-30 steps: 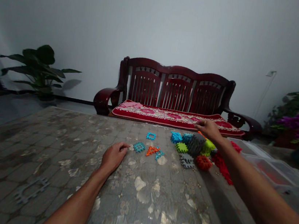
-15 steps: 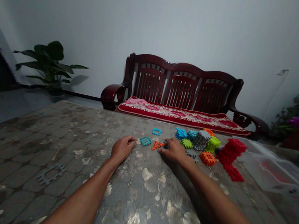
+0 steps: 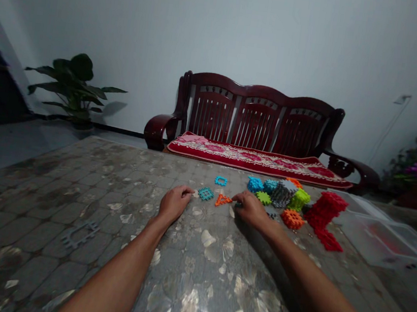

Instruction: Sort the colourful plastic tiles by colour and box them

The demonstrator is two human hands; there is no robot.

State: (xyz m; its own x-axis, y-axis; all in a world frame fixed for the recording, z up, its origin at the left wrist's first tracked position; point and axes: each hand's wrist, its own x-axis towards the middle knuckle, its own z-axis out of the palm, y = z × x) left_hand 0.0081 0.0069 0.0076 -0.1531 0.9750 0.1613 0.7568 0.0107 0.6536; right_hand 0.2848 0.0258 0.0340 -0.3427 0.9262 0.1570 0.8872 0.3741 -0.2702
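My left hand (image 3: 175, 203) rests on the table with its fingers curled together, and nothing shows in it. Just right of its fingertips lies a teal square lattice piece (image 3: 205, 193), apart from the hand. An orange triangular interlocking piece (image 3: 222, 200) lies flat between the two hands. Close to its right corner are the fingertips of my right hand (image 3: 250, 208). Those fingers are bent together over a small dark patch; what they hold, if anything, is mostly hidden. Farther back lies a light-blue open-frame piece (image 3: 221, 180).
Right of my right hand stand stacks of interlocking pieces: blue (image 3: 255, 184), grey (image 3: 283, 194), lime (image 3: 299, 200), orange (image 3: 292, 219) and red (image 3: 326, 212). Clear plastic boxes (image 3: 377, 242) are at the right. A grey frame piece (image 3: 80, 235) lies left. Beyond the table (image 3: 117, 267) stands a wooden bench (image 3: 255, 116).
My right hand has drawn slightly right, away from the orange triangle. The dark blue piece seen at its fingertips is now mostly hidden. The whole view has shifted a little.
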